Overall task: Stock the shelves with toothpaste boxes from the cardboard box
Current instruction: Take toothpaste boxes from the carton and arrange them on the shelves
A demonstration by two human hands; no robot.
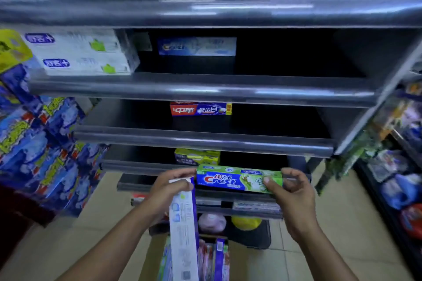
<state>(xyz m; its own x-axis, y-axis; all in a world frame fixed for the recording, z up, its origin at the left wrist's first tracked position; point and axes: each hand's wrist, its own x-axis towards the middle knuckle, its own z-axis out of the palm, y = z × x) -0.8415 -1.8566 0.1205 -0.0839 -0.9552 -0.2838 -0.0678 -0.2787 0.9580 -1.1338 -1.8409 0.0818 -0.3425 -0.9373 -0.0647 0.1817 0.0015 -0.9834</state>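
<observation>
Two hands: each holds one toothpaste box, low in front of the shelves.
Left hand: fingers curled tight round the top end of the white box.
White box: stands on end, a bit tilted, its low end over the cardboard box.
Right hand: thumb and fingers clamped on the right end of the green Crest box.
Green Crest box: lies sideways in the air, its name facing us, in front of a low shelf edge, just right of the left hand.
Cardboard box: near, on the floor between the two arms, with more toothpaste boxes standing inside.
Far shelf, high: one blue Crest box in the middle, white cartons stacked at the left.
Next shelf down: one red and blue box.
Shelf under that: a yellow and green box, just above the green Crest box.
Low down: a pink round thing and a yellow round thing, side by side.
Left side: blue packs piled up, blurry.
</observation>
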